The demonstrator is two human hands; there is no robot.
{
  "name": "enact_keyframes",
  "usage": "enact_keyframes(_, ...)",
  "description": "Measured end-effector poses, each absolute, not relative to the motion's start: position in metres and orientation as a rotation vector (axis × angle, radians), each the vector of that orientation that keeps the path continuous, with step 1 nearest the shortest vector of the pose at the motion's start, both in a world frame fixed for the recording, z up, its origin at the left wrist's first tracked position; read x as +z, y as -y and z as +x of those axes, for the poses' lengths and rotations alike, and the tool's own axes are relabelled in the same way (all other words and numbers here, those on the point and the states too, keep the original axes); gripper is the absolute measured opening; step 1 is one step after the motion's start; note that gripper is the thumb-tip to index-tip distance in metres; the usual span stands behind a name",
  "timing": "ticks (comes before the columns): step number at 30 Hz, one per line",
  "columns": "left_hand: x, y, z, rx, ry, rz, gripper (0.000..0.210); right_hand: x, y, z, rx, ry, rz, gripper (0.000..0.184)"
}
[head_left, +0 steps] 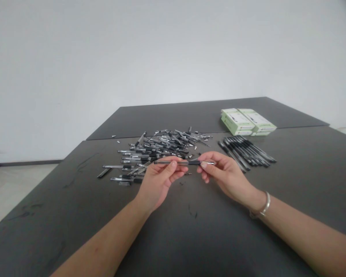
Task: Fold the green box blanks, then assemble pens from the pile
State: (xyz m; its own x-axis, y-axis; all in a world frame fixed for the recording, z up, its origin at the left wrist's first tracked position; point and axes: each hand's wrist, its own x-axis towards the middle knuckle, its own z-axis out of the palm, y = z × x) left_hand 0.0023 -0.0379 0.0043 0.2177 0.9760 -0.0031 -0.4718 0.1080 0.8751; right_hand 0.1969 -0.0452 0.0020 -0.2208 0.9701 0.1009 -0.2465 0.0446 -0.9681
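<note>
A clear-barrelled pen [193, 163] with a black grip lies level between my two hands, above the table. My left hand [164, 177] pinches its barrel between thumb and fingers. The tip end, at the right, is held by my right hand [220, 169], with thumb and forefinger on it; whether a cap is there is too small to tell. Behind my left hand spreads a loose heap of pens and pen parts [164, 143], pointing many ways. To the right, several pens [245, 151] lie side by side in a neat row.
Green and white boxes [248, 122] are stacked at the back right, beyond the pen row. The dark table [173, 238] has a seam across it behind the heap. Small loose pieces [118, 141] lie left of the heap. A pale wall [173, 54] stands behind.
</note>
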Motion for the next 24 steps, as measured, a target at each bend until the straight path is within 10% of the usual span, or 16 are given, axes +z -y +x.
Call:
enact_keyframes(9, -0.002, 0.034, -0.001, 1.048, -0.733, 0.928, 0.021, -0.001, 0.032, 0.208, 1.498, 0.982, -0.846, 0.023)
enact_keyframes(24, -0.005, 0.025, -0.006, 1.122, -0.904, 1.034, 0.015, -0.003, -0.018, 0.291, 0.562, 1.444, -1.611, 0.030)
